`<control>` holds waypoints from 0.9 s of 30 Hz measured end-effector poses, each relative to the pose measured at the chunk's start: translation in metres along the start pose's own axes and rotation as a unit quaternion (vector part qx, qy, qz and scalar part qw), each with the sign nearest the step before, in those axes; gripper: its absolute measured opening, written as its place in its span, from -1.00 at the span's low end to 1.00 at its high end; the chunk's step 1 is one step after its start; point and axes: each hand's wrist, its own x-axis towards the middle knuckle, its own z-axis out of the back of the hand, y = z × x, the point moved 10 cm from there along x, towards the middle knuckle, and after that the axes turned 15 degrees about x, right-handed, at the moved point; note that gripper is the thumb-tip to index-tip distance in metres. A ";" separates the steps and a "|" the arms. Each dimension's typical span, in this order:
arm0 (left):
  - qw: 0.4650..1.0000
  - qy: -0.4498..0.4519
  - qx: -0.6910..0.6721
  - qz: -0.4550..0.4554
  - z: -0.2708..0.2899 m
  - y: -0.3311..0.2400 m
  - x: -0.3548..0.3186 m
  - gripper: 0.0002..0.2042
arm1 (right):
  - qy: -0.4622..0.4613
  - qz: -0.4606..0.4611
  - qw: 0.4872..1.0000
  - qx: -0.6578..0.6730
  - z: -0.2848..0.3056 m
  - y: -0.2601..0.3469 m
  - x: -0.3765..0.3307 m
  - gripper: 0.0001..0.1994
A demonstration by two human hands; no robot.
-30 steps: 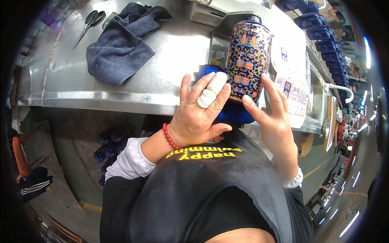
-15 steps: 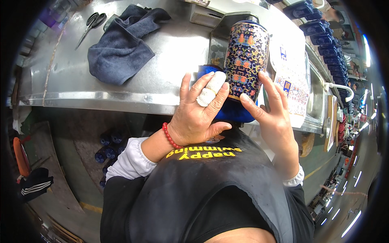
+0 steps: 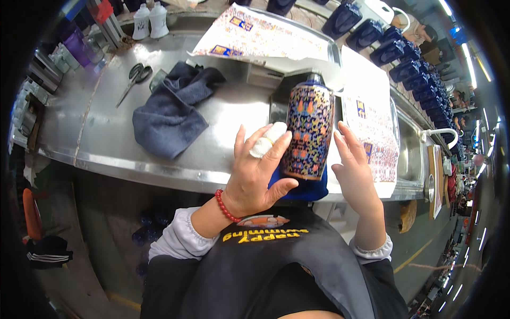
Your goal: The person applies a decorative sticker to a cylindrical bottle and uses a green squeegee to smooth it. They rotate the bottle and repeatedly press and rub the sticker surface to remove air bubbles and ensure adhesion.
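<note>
A dark blue bottle (image 3: 308,133) covered in a colourful floral pattern lies in front of me, its neck pointing away. My left hand (image 3: 252,173) is beside it on the left, fingers spread, the index fingertip against or very close to the bottle's side. One finger of that hand is wrapped in white material (image 3: 268,140). On the other side, my right hand (image 3: 353,170) is held a little apart from the bottle, fingers stretched out and holding nothing. Something smooth and bright blue (image 3: 308,190) shows beneath the bottle's near end.
To the left on the metal bench (image 3: 106,149) lie a dark grey-blue cloth (image 3: 170,119) and black scissors (image 3: 134,80). Patterned printed sheets (image 3: 380,154) lie right of the bottle, beside a sink (image 3: 409,149) with a white tap (image 3: 449,133). Rows of dark blue bottles (image 3: 388,50) stand behind.
My right hand has come away from the bottle's right side, where its fingertips rested. My left hand remains at the left side. The view has shifted, showing more of the bench's far side.
</note>
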 end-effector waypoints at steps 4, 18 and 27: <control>0.999 0.033 0.008 0.019 -0.016 0.021 0.035 -0.15 | -0.018 -0.018 1.000 0.017 0.009 -0.015 0.031 -0.37; 0.994 0.003 -0.110 0.029 -0.035 0.029 0.067 -0.18 | 0.035 -0.047 0.998 0.007 0.007 -0.017 0.066 -0.35; 0.994 -0.002 -0.102 0.022 -0.033 0.027 0.068 -0.19 | 0.027 -0.045 0.999 0.003 0.007 -0.010 0.068 -0.31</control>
